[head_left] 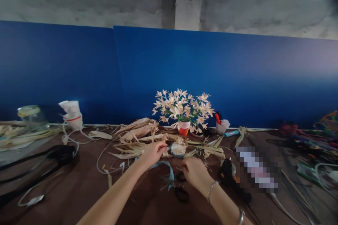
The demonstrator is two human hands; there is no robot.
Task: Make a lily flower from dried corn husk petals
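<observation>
While both bare hands reach over a dark brown tabletop (148, 204), a small round dish (177, 153), pale blue at its side, sits between them, slightly beyond the fingers. The left hand (154, 152) is just beside it on the left, close to its side; the right hand (194, 171) is nearer the wearer, just below and to the right. Neither hand clearly touches it. The dish looks shallow and is heaped with cream-coloured, crumpled pieces that resemble dried husk.

The left fingers curl inward with their tips drawn close together; whether they pinch something fine, I cannot tell. The right fingers bend downward, palm toward the table, and their tips are too hidden to show whether they grip anything. Black scissor-like handles (181, 194) lie below the right hand, and a light blue ribbon (171, 172) curves between the forearms.

Behind the dish, long tan dried husks (139, 132) spread in a loose pile. Past them stands a red, orange and white cup (183, 128) holding a spray of cream star-shaped flowers (179, 107) with green stems, against a blue panel (148, 66). A black glue gun (232, 179) lies to the right of the right hand.
</observation>
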